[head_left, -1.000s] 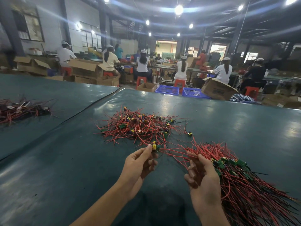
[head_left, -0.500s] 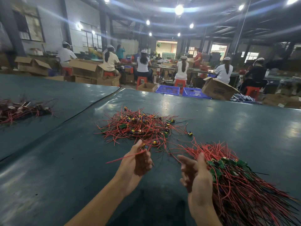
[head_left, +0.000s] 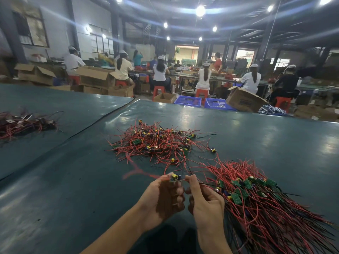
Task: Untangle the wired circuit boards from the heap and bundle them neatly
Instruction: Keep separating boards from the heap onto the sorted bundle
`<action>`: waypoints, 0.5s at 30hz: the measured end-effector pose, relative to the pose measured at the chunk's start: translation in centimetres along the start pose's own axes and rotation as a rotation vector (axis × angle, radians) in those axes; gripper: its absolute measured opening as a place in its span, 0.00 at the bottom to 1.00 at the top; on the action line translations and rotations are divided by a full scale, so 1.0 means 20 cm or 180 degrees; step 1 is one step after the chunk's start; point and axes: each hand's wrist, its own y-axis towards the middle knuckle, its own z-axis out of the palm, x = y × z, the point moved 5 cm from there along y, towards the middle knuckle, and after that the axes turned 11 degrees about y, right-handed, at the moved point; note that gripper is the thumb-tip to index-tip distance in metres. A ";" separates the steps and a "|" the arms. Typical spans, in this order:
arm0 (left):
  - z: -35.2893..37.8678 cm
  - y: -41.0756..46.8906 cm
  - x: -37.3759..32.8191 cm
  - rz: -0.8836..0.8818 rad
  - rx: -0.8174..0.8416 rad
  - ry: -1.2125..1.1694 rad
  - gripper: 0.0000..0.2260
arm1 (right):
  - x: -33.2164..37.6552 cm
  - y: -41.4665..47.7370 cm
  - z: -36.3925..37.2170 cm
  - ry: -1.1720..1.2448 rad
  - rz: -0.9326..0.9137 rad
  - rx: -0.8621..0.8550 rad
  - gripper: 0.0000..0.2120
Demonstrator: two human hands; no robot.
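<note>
A tangled heap (head_left: 157,143) of small green circuit boards with red and black wires lies in the middle of the dark green table (head_left: 73,189). To its right lies a sorted bundle (head_left: 256,198), boards lined up and wires fanning toward the near right. My left hand (head_left: 163,198) pinches one small board (head_left: 175,177) with yellow and dark parts, its blurred red wire trailing left. My right hand (head_left: 205,202) pinches that board's thin wires just right of it. Both hands hover close together in front of the heap.
Another pile of wired parts (head_left: 23,123) lies on the neighbouring table at far left. Beyond the table's far edge stand cardboard boxes (head_left: 244,99), blue crates (head_left: 187,100) and red stools, with several seated people working at benches.
My hands have come together: the left one drew a board out of the heap toward me, and the right hand left the bundle and took hold of its wires.
</note>
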 end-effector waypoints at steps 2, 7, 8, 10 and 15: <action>0.01 0.00 0.00 0.0131 0.0106 -0.0060 0.07 | 0.01 0.01 -0.02 0.0032 -0.0098 -0.0178 0.15; 0.03 -0.01 0.00 0.0645 -0.0071 0.0871 0.10 | 0.03 0.01 -0.03 0.0047 -0.0285 -0.0113 0.16; 0.03 -0.01 -0.01 0.0723 -0.0230 0.1044 0.15 | 0.03 0.01 -0.02 -0.0024 -0.0342 -0.0030 0.15; 0.01 -0.02 -0.03 0.0891 -0.0644 0.1282 0.19 | 0.03 0.00 0.00 -0.0099 -0.0317 0.0156 0.11; 0.00 -0.05 -0.12 0.1545 -0.0965 0.1616 0.13 | 0.00 0.03 -0.05 0.0295 0.0422 -0.0329 0.11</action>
